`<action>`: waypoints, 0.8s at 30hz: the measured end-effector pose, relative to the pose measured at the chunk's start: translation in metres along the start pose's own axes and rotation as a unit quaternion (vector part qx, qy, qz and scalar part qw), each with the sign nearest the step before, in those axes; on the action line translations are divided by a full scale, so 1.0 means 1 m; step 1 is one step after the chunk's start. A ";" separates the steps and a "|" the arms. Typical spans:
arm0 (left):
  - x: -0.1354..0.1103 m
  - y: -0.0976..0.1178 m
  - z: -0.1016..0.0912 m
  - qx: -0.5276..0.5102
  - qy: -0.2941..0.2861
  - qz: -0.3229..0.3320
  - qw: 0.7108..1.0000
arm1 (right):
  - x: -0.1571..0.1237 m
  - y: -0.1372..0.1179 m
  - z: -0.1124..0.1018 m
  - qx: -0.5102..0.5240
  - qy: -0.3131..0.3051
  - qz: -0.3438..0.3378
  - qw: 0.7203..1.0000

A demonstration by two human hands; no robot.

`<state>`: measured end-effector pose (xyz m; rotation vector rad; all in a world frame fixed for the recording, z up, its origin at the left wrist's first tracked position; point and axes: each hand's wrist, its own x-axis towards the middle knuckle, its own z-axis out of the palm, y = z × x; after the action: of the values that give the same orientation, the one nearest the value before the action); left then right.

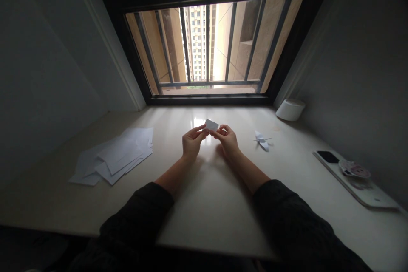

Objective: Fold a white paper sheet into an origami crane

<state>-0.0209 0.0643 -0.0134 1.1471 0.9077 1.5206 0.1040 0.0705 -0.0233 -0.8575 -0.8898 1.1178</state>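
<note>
Between my two hands is a small folded piece of white paper, raised a little over the pale tabletop. My left hand pinches its left and lower edge with thumb and fingers. On the other side, my right hand grips the lower right edge, its fingertips close to those of the left. The paper's lower part is partly hidden by the fingers. To the right of my right hand lies a folded paper crane with its wings spread.
Loose white paper sheets lie overlapping on the left. At the right are a phone with a round grip on its back and a white rounded object by the wall. A barred window stands behind the tabletop.
</note>
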 end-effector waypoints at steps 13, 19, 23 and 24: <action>0.008 0.002 -0.005 0.003 0.027 -0.056 0.998 | 0.005 0.004 -0.007 0.006 -0.034 0.066 0.997; 0.008 -0.002 -0.006 0.008 0.034 -0.055 0.998 | 0.002 0.003 -0.004 -0.011 -0.026 0.039 0.999; 0.011 -0.007 -0.009 0.003 0.007 -0.063 0.998 | 0.001 0.002 -0.006 -0.030 -0.016 0.008 0.999; 0.011 -0.007 -0.009 -0.001 -0.002 -0.072 0.997 | 0.001 0.002 -0.006 -0.034 -0.013 0.002 0.999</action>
<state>-0.0286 0.0771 -0.0202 1.0597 0.9644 1.4023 0.1092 0.0716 -0.0276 -0.9026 -0.9533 1.1102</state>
